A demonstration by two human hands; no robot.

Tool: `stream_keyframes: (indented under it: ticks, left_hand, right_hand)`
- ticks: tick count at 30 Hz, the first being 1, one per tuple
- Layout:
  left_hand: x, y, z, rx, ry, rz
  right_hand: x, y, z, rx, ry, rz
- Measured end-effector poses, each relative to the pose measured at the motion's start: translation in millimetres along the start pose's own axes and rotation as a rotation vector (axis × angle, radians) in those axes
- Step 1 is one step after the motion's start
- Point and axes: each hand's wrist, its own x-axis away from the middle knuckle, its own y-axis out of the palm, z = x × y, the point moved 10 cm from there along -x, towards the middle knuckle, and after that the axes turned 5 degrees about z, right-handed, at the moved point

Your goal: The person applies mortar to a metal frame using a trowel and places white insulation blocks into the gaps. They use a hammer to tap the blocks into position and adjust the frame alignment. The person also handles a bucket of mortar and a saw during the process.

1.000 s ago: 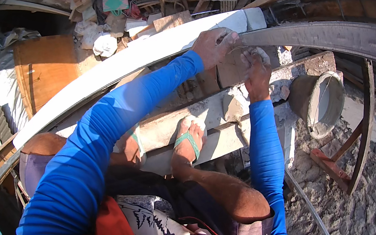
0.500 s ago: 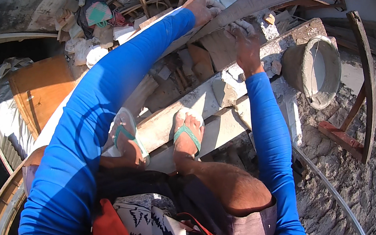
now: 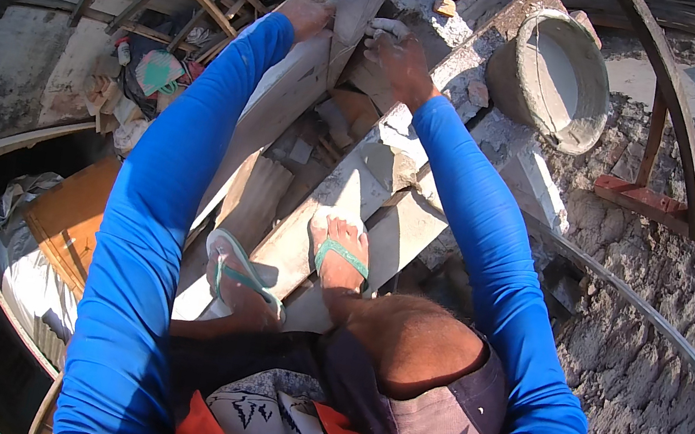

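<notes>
My left hand (image 3: 308, 15) is at the top of a pale block wall (image 3: 275, 97), beside a grey upright post (image 3: 361, 6). Its fingers bend round toward the post, their tips partly hidden. On the post's other side is my right hand (image 3: 403, 61), its dusty white fingers curled together close to the wood; whatever they may hold does not show. Below the hands, my sandalled feet stand on dusty planks (image 3: 320, 217).
A mortar-caked bucket (image 3: 550, 81) with pale contents stands to the right. Beyond it a dark curved timber (image 3: 678, 108) rises from a red base. A metal rod (image 3: 639, 306) crosses the rough ground. An orange-brown board (image 3: 74, 211) leans at left.
The view has shifted, so the bucket and timber sit further left and higher. The post, slanting before, now looks nearly upright. Both hands stay close to it, on either side.
</notes>
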Motion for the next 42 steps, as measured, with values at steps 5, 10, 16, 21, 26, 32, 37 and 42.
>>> stream_keyframes:
  ticks: [5, 10, 16, 21, 26, 32, 37, 42]
  left_hand:
    - [-7.8, 5.7, 0.3, 1.052, -0.712, -0.21]
    - [-2.7, -12.4, 5.5, 1.056, -0.772, -0.161]
    - [0.5, 0.7, -8.0, 1.04, -0.6, -0.197]
    - [8.5, -0.7, 0.0, 1.103, -0.704, -0.027]
    - [13.0, -18.3, 0.7, 0.784, -0.699, 0.021]
    - [5.3, -25.1, -4.7, 0.479, -0.548, 0.092]
    - [13.3, -19.8, 0.6, 0.466, -0.69, 0.102]
    - [32.7, -26.1, 0.0, 0.49, -0.825, 0.155]
  right_hand:
    - [4.1, -3.3, -36.9, 0.13, -0.236, -0.043]
    - [10.0, -0.2, -96.3, 0.263, -0.392, -0.022]
    - [4.5, -10.1, -97.2, 0.171, -0.29, 0.026]
    - [40.7, -26.5, -86.7, -0.493, -0.117, 0.207]
    - [78.0, 12.8, -113.7, -0.504, -0.112, 0.122]
    - [74.9, -10.4, -27.1, -0.297, 0.019, 0.203]
    - [49.0, -52.5, -98.4, -0.341, -0.233, 0.382]
    - [39.3, 3.7, -183.4, -0.011, -0.562, 0.119]
